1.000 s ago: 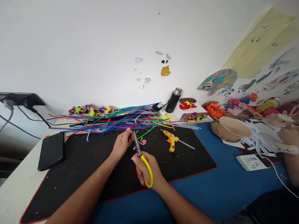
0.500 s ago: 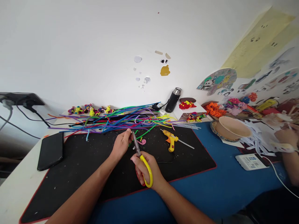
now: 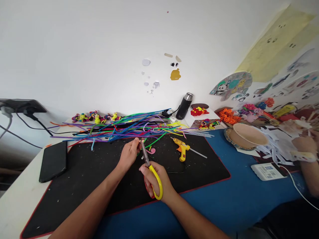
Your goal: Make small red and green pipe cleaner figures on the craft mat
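My right hand (image 3: 156, 181) is closed round the yellow handles of a pair of scissors (image 3: 149, 166), whose blades point away from me over the black mat (image 3: 87, 176). My left hand (image 3: 129, 154) pinches a small piece at the blade tips; it looks like a green pipe cleaner end, but it is too small to name for sure. A pink curled pipe cleaner piece (image 3: 152, 151) lies just right of the blades. A heap of coloured pipe cleaners (image 3: 129, 127) stretches along the mat's far edge.
A yellow glue gun (image 3: 182, 149) lies on the mat to the right. A black phone (image 3: 53, 161) rests at the left, a dark flask (image 3: 184, 106) by the wall. A paper bowl (image 3: 245, 136), paper scraps and another person's hand (image 3: 305, 147) fill the right side.
Hardly anything has moved. Both hands keep their grip at the same spot, and the view has shifted only slightly. The other person's hand at the right has moved a little.
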`<act>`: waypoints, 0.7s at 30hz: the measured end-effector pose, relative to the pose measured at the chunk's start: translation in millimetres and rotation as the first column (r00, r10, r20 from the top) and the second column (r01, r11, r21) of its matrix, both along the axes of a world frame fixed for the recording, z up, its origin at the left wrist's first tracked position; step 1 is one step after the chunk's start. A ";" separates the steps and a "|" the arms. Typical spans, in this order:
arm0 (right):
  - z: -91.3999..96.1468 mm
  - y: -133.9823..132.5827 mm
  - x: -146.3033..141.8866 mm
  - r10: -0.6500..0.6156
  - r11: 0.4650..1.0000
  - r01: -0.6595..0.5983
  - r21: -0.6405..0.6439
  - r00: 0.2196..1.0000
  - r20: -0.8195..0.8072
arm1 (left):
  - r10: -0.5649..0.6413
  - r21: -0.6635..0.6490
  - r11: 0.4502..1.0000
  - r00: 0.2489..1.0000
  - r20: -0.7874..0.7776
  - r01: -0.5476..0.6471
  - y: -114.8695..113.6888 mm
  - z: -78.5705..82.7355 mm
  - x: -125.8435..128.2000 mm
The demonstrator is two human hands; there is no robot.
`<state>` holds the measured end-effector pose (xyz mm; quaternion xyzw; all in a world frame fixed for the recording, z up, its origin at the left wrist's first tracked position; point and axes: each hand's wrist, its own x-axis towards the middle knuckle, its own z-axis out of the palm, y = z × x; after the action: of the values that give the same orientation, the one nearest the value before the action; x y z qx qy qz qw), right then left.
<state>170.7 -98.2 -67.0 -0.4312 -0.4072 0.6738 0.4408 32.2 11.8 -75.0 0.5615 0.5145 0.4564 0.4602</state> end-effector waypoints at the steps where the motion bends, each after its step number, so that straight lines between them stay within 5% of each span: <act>1: 0.2 0.0 0.2 0.000 1.000 0.000 0.000 1.000 0.001 | 0.000 -0.001 1.000 1.000 0.003 0.000 -0.5 0.8 0.2; 21: 4.5 -3.4 9.6 -0.020 1.000 0.020 -0.009 0.998 0.061 | -0.005 -0.020 1.000 0.903 0.429 0.015 10.1 23.0 -16.8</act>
<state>180.2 -101.6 -62.5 -0.4575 -0.4128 0.6579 0.4329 15.4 21.9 -52.0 0.4447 0.4028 0.5605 0.5708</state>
